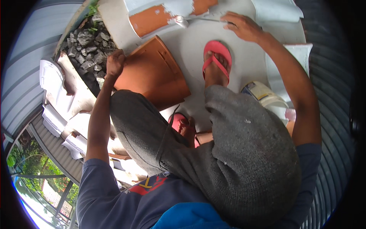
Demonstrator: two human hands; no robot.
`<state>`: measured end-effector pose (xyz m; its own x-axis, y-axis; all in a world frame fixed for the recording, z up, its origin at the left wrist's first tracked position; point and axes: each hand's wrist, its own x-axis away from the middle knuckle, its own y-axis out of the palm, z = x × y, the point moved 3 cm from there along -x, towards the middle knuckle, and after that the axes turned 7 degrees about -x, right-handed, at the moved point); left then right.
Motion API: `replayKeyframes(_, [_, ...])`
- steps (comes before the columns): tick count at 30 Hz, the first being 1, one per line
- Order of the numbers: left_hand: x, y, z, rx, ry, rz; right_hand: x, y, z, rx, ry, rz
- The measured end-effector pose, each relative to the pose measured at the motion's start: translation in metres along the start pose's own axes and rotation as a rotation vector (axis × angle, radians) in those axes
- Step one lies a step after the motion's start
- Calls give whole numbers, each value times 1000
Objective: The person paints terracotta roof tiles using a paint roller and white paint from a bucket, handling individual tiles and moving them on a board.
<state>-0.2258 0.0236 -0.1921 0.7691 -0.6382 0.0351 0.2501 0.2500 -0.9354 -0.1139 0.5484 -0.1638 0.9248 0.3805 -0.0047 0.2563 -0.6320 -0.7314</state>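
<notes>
My right hand (pixel 244 27) is closed on the thin handle of a paintbrush (pixel 181 21), whose white-coated head rests against a partly painted roof tile (pixel 150 22). That tile lies at the far side, its orange clay showing beside patches of white paint. At the left my left hand (pixel 115 63) is closed at the edge of a bare orange roof tile (pixel 152 72). This second tile is tilted close to my left knee, and my fingertips are partly hidden. A paint bucket (pixel 263 93) with a pale rim stands to the right of my foot.
Grey stones (pixel 87 49) lie beyond my left hand. White-painted tiles (pixel 53 76) are piled at the left, and another white tile (pixel 278 10) lies at the far right. A ribbed metal wall (pixel 331 114) curves along the right side. A red flip-flop (pixel 217 57) is on my foot.
</notes>
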Motion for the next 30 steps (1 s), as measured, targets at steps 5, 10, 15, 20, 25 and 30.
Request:
replayKeyframes(5, [-4,-2,17,92,-151,3,42,-40,13,-60,184,34])
replayKeyframes(10, [1,-5,16,45,-144,55,28,-56,8,-71,368,-13])
replayKeyframes(15, [-1,-6,19,44,-199,59,-32,5,-23,-62,38,19])
replayKeyframes(20, [-2,-2,20,46,-166,79,-81,58,-76,-75,-11,-13])
replayKeyframes(25, [1,-4,21,57,-180,57,-97,70,-98,-69,17,-65])
replayKeyframes(30, [2,-2,20,27,-192,81,-63,32,-64,-55,6,2])
